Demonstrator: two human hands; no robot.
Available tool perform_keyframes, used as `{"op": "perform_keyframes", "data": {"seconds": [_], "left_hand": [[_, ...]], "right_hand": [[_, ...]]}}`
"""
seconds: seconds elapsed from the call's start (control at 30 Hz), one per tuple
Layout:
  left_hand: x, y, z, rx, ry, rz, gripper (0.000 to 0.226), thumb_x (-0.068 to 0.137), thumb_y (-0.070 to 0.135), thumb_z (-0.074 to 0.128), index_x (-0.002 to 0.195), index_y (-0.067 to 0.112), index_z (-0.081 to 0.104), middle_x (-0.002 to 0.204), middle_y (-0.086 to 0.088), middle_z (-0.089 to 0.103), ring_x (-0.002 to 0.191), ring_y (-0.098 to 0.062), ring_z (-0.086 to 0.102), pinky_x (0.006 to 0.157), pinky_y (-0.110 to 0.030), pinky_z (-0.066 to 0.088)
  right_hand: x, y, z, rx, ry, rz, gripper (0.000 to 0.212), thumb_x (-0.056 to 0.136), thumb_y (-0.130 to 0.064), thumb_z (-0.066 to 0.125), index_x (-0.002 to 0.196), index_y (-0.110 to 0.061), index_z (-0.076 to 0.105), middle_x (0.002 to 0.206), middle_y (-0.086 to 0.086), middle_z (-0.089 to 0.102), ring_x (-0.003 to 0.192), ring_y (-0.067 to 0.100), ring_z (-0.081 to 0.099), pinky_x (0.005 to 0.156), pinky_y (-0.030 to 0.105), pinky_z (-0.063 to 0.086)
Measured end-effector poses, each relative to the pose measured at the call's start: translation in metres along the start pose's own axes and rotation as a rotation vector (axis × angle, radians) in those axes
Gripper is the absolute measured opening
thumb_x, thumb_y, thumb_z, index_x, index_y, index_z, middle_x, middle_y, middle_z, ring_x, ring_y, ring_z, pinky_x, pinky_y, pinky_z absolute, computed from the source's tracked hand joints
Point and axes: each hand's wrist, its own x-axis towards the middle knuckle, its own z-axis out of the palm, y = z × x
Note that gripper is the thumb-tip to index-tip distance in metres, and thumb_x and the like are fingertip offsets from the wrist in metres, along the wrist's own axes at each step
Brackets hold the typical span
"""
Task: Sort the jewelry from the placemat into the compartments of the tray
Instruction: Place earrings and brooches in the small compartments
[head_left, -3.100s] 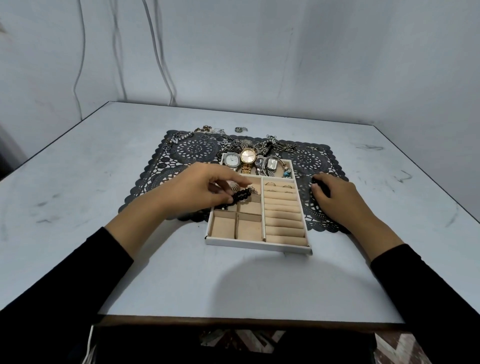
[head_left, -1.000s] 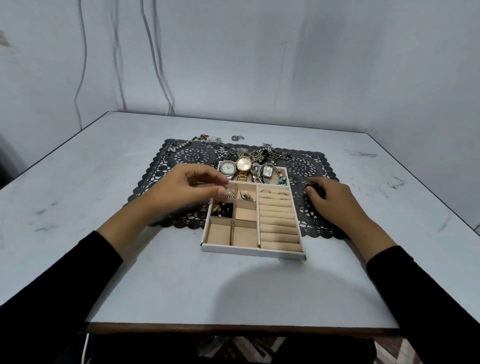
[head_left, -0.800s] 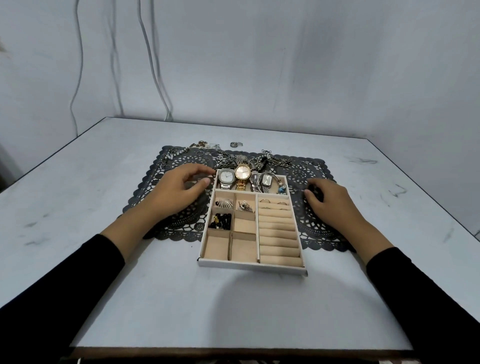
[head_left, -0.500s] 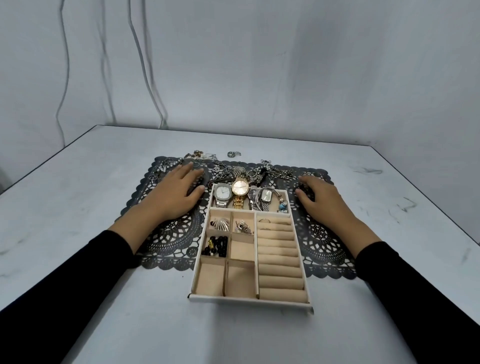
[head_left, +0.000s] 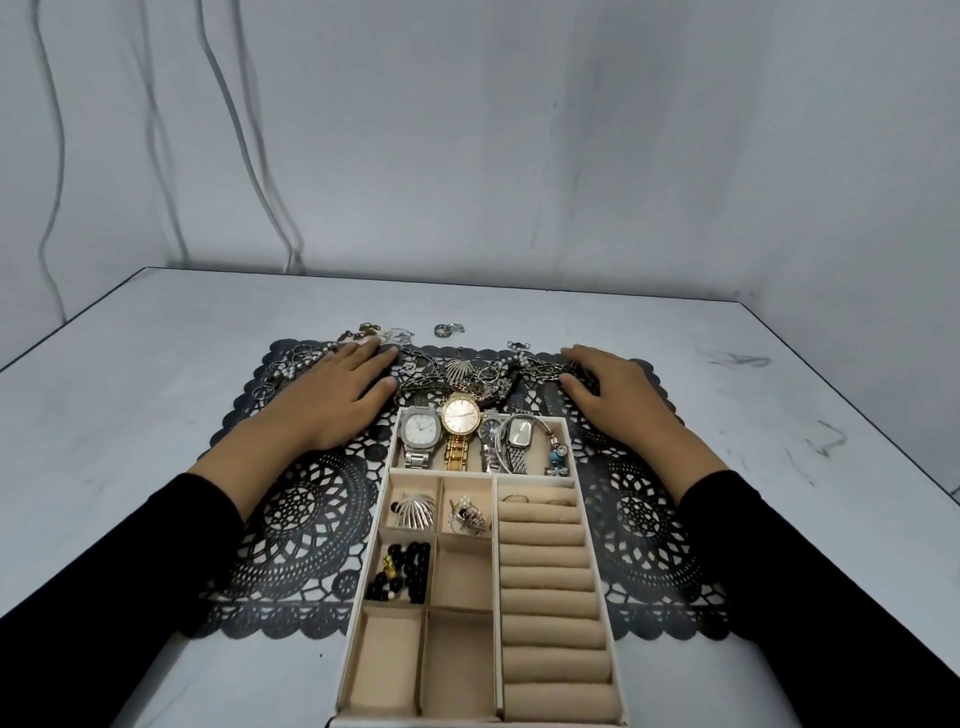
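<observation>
- 2 hands are down on the black lace placemat (head_left: 301, 519), one each side of the tray's far end. Black sleeves (head_left: 156, 545) come up to the wrists.
- left hand (head_left: 332, 400): palm down, fingers straight & flat, not gripping anything. It's resting on the chains at the far left of the mat.
- right hand (head_left: 621, 402): palm down too, fingers relaxed, nothing held afaict. Index & thumb tips sit against a dark chain (head_left: 545, 370) at the right end of the pile.
- loose jewelry pile (head_left: 467, 376) = a tangle of chains, pearls and a fan-shaped piece, strung along the mat's far edge btw my hands. Too tangled to count.
- a few bits lie off the mat on the white table (head_left: 130, 415), just past the far edge, incl. a small ring (head_left: 449, 329).
- beige tray (head_left: 363, 587) sits in the middle, with its far end on the mat and its near end past the mat, toward me.
- far compartment, full width: silver watch (head_left: 420, 431), gold watch (head_left: 460, 418), two smaller silver watches (head_left: 518, 434), plus a charm bracelet (head_left: 557, 457) w/ a blue bead at the right end.
- small compartments on the left: silver shell brooch (head_left: 413, 512), a little pearl piece (head_left: 467, 517) in the one beside it, and a black bead bracelet (head_left: 400, 571) in the one nearer me than the brooch.
- ring rolls (head_left: 550, 571) on the right: two rings (head_left: 519, 499) tucked in the farthest slot.
</observation>
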Motion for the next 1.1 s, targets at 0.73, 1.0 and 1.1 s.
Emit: {"op": "perform_keyframes", "data": {"seconds": [0.73,1.0,1.1], "left_hand": [[0.055,0.002,0.0,-0.065,0.03,0.132,0.081,0.081,0.071,0.005,0.15,0.037,0.029,0.161,0.009,0.018,0.149,-0.012,0.012,0.12,-0.032,0.008],[0.068,0.004,0.0,-0.086,0.139,0.169,0.067,0.09,0.064,0.014,0.147,0.037,0.037,0.156,0.012,0.032,0.147,-0.011,0.021,0.119,-0.035,0.019],[0.071,0.003,0.0,-0.073,0.13,0.199,0.069,0.088,0.066,0.011,0.144,0.04,0.041,0.153,0.014,0.037,0.146,-0.011,0.024,0.12,-0.037,0.021]], "right_hand": [[0.082,-0.044,0.035,0.226,-0.082,-0.171,0.032,0.096,-0.026,0.054,0.126,-0.021,0.062,0.134,0.0,0.058,0.127,0.012,0.048,0.103,0.018,0.029],[0.102,-0.054,0.047,0.214,-0.158,-0.175,0.032,0.096,-0.013,0.05,0.126,-0.016,0.062,0.133,0.005,0.058,0.126,0.017,0.05,0.105,0.02,0.031],[0.104,-0.05,0.048,0.221,-0.168,-0.154,0.03,0.094,-0.011,0.051,0.119,-0.015,0.066,0.127,0.004,0.062,0.119,0.016,0.054,0.098,0.016,0.033]]}}
